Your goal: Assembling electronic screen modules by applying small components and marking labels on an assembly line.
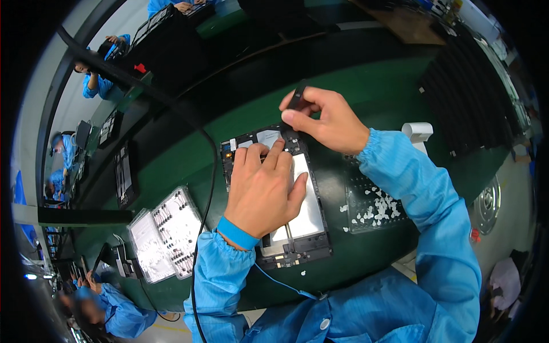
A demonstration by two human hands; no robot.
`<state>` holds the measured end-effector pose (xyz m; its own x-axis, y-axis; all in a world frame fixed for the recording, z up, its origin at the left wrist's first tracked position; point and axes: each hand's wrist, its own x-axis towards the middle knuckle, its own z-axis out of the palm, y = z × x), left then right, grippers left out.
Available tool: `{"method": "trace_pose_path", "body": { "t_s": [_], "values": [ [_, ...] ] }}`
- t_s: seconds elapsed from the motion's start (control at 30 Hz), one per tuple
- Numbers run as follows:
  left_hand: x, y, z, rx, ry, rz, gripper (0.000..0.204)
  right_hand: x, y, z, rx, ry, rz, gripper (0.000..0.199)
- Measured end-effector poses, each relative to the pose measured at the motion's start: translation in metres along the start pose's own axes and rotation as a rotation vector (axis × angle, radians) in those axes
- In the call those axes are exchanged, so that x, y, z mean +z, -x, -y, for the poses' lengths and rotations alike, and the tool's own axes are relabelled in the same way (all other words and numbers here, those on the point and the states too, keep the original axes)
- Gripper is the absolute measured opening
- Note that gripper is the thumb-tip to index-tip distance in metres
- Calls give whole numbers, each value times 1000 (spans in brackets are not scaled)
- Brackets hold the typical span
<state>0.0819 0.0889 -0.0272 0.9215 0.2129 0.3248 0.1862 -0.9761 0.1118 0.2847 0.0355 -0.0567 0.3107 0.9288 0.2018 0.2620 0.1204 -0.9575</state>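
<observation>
An opened tablet lies back-up on the green bench, showing a silver battery panel and dark circuit boards. My left hand lies flat on it, fingers pressing near its upper end. My right hand pinches a slim black tool whose tip meets the tablet's top edge. Both arms wear blue sleeves, and a blue strap circles my left wrist.
A clear tray of small parts sits to the left and a dark mat with white bits to the right. A black cable hangs across the bench. Other people in blue work along the left and far side.
</observation>
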Motion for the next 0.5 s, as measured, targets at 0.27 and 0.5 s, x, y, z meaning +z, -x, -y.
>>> {"method": "trace_pose_path", "body": {
  "t_s": [0.27,0.5],
  "values": [
    [2,-7,-5,-55,25,-49,39,-49,19,48,-251,-103,-230,21],
    [-3,-10,-10,-60,-58,-4,43,-133,158,61,-43,3,-429,27]
  ]
}}
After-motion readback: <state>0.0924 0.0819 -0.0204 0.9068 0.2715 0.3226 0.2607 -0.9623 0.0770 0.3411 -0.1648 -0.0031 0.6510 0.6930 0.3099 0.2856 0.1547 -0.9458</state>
